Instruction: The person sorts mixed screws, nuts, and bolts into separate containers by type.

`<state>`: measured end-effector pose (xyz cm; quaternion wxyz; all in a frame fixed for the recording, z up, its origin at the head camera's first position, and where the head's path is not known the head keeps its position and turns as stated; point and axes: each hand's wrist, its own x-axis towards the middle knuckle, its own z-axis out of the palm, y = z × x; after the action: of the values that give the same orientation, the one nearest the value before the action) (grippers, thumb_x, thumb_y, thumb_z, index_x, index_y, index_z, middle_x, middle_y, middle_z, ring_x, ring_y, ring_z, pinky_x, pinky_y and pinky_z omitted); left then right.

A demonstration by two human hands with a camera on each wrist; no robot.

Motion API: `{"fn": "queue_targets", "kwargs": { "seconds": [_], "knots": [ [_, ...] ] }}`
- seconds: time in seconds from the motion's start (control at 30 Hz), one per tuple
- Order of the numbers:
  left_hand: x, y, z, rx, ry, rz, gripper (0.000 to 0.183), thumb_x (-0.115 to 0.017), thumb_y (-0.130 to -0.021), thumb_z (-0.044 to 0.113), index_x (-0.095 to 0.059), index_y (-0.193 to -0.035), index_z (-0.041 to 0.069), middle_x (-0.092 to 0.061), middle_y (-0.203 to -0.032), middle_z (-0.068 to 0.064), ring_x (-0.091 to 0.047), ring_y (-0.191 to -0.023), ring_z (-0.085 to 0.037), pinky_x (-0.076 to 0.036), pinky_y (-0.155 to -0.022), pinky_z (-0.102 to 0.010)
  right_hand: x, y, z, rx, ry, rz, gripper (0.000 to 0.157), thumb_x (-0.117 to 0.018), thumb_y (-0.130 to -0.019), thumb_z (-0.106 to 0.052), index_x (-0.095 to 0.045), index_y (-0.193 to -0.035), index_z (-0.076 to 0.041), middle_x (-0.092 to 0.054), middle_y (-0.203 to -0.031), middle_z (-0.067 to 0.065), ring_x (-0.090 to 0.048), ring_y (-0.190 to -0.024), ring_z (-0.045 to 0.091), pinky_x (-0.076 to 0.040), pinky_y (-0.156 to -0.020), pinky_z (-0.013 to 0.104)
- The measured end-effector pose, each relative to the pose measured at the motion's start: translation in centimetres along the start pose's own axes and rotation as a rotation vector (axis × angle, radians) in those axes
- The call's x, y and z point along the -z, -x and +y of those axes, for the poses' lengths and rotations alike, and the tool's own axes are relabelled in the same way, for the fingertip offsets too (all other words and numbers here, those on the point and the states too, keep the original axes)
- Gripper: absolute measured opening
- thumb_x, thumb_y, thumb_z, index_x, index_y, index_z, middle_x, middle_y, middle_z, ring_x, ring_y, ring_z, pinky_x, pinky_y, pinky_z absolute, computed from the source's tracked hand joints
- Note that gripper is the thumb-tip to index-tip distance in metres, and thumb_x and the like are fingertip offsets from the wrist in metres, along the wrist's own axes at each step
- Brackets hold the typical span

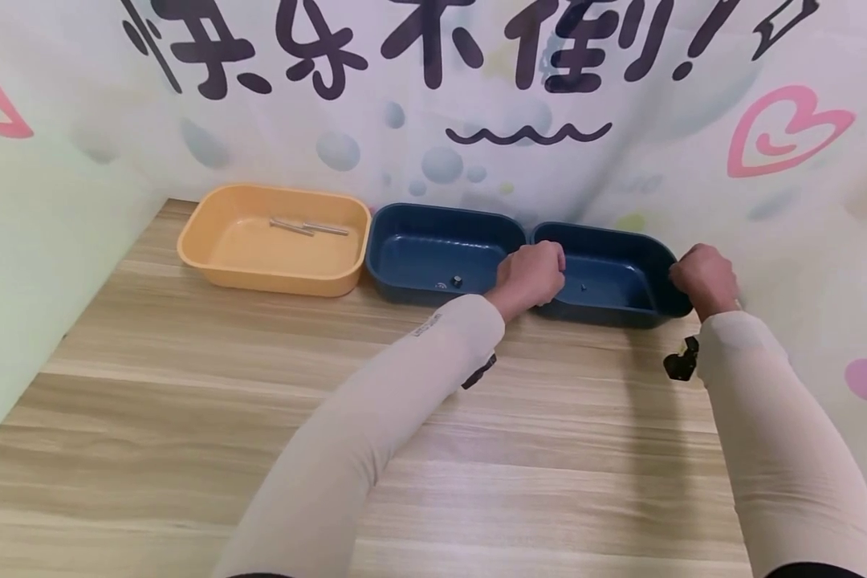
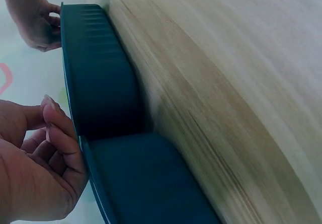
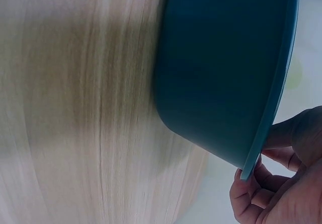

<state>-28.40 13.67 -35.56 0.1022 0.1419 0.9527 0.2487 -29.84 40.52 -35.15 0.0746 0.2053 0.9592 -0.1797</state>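
My right hand [image 1: 705,279] pinches the right end of a dark blue plastic box [image 1: 657,321]; in the right wrist view the rim [image 3: 269,128] runs between its thumb and fingers. My left hand [image 1: 533,274] is over the place where this box meets a second blue box [image 1: 405,290]. In the left wrist view its fingers [image 2: 63,138] are curled toward the palm right at the rims, with nothing visible between them. A small nut [image 1: 457,282] lies in the second blue box, and a tiny piece [image 1: 584,287] in the right one.
A yellow-orange box [image 1: 260,278] with metal bolts [image 1: 292,227] in it stands left of the blue boxes. All three line up along the back of a wood-grain table [image 1: 188,401], against a printed wall cloth [image 1: 376,160].
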Motion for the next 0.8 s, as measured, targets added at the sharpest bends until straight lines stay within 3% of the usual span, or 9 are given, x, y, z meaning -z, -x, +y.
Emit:
{"fn": "queue_targets", "kwargs": {
  "seconds": [0.1, 0.2, 0.6, 0.8],
  "knots": [
    [-0.1, 0.0, -0.3, -0.005, 0.016, 0.004, 0.016, -0.054, -0.098, 0.022, -0.06, -0.112, 0.028, -0.062, -0.069, 0.01, -0.056, -0.071, -0.008, -0.049, -0.062, -0.027, -0.1, 0.0, -0.1, -0.003, -0.008, -0.007, 0.04, -0.043, -0.09, -0.012, -0.049, -0.121, 0.012, -0.051, -0.12, 0.036, -0.055, -0.089, 0.043, -0.052, -0.067, 0.048],
    [0.0, 0.1, -0.5, -0.016, 0.018, 0.002, 0.015, -0.054, -0.098, 0.023, -0.06, -0.111, 0.028, -0.062, -0.068, 0.01, -0.057, -0.072, -0.008, -0.049, -0.064, -0.028, -0.1, 0.0, 0.0, 0.001, -0.009, -0.003, 0.04, -0.043, -0.09, -0.011, -0.048, -0.121, 0.013, -0.051, -0.119, 0.036, -0.054, -0.089, 0.043, -0.052, -0.069, 0.05],
    [0.5, 0.6, -0.9, -0.025, 0.028, -0.007, 0.015, -0.056, -0.097, 0.026, -0.06, -0.112, 0.026, -0.062, -0.071, 0.01, -0.057, -0.075, -0.007, -0.049, -0.072, -0.029, -0.1, 0.0, 0.1, 0.005, -0.008, -0.001, 0.039, -0.043, -0.09, -0.013, -0.049, -0.119, 0.013, -0.052, -0.117, 0.035, -0.056, -0.087, 0.042, -0.051, -0.061, 0.041],
    [1.0, 0.7, -1.4, -0.048, 0.041, -0.018, 0.019, -0.055, -0.098, 0.031, -0.059, -0.116, 0.026, -0.063, -0.071, 0.009, -0.058, -0.072, -0.008, -0.048, -0.071, -0.029, 0.0, 0.1, 0.2, 0.008, -0.026, 0.005, 0.032, -0.044, -0.089, -0.015, -0.054, -0.104, 0.011, -0.056, -0.103, 0.032, -0.057, -0.078, 0.037, -0.049, -0.054, 0.032]
  ]
}}
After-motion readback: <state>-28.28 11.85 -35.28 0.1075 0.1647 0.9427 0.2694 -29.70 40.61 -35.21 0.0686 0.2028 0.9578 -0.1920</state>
